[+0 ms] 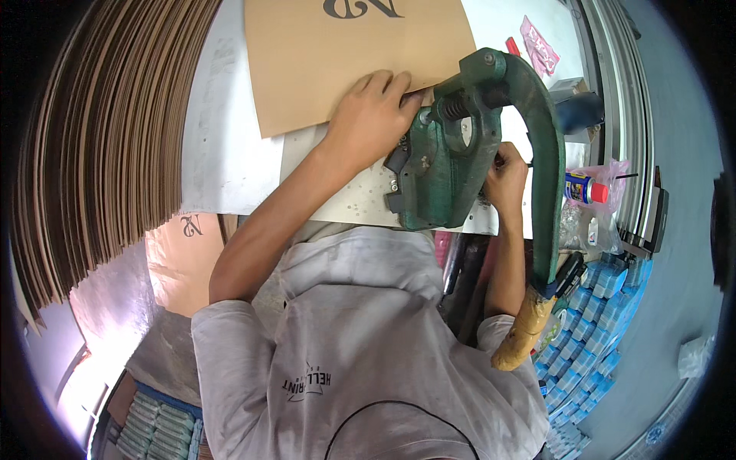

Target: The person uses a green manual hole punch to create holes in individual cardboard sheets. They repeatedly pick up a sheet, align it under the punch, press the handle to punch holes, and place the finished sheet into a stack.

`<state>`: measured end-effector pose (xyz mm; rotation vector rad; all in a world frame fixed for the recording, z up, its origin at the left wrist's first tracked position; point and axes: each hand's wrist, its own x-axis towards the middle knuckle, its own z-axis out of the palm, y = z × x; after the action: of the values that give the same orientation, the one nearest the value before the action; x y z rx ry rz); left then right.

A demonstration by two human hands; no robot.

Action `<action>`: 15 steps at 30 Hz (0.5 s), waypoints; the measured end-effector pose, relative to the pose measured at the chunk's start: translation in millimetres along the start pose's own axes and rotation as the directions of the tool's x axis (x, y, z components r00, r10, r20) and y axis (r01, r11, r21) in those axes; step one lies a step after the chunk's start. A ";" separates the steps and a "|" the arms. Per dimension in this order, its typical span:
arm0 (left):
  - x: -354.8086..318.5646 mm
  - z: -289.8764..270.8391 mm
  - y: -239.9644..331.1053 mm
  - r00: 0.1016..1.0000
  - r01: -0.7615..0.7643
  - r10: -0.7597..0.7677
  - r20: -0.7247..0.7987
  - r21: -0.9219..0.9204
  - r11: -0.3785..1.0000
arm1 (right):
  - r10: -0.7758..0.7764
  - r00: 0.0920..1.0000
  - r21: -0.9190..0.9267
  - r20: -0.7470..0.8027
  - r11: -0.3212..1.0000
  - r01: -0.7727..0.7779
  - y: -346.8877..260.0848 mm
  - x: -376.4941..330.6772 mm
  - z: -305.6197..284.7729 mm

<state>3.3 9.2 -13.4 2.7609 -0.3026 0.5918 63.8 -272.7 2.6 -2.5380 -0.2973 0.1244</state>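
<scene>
A green hand-lever press (pixel 441 165) stands at the table's near edge, its long curved lever coming down on the right to a handle (pixel 521 337) wrapped in yellowish-brown material. My left hand (pixel 376 111) is on the near edge of a brown cardboard sheet (pixel 337 65) with dark lettering, fingers bent over it. Its fingertips reach close beside the press head, and the sheet's right corner runs behind the press. My right hand (pixel 506 180) is at the right of the press, partly behind the lever, with its fingers curled. What those fingers hold, if anything, is hidden.
A tall stack of brown cardboard sheets (pixel 107 146) fills the left side. Small dark bits (pixel 354 208) lie on the table's near edge. At right are a spray can (pixel 586 188) with a red cap, clear plastic bags (pixel 575 226) and blue-wrapped packs (pixel 586 330).
</scene>
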 end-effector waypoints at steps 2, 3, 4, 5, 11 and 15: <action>3.8 -5.2 -8.3 1.000 -0.007 0.007 -0.005 0.068 0.998 | -0.077 0.995 0.047 -0.057 0.996 0.080 1.2 6.5 7.3; 1.1 -11.3 -10.0 1.000 -0.009 0.006 0.025 0.118 0.993 | -0.128 0.990 0.027 -0.066 0.991 0.130 -1.5 9.4 8.8; -3.7 -19.2 -9.1 0.998 -0.008 -0.002 0.060 0.162 0.987 | -0.176 0.982 0.004 -0.068 0.984 0.176 -7.1 10.1 7.8; -12.5 -26.7 -7.5 0.997 0.037 -0.047 0.065 0.145 0.989 | -0.222 0.972 -0.016 -0.073 0.975 0.221 -10.7 10.8 7.6; -48.7 -51.7 -35.8 0.990 0.102 -0.122 0.075 0.229 0.968 | -0.163 0.983 0.023 0.087 0.987 0.161 -0.3 12.8 1.6; -39.3 -48.0 -61.3 0.992 0.065 -0.084 0.092 0.195 0.979 | -0.132 0.980 0.198 0.151 0.975 0.101 -17.1 17.5 1.0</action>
<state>-33.1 87.8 -3.5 2.9784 -0.1708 0.4878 77.6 -254.2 10.8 -2.3191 -0.4758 0.3018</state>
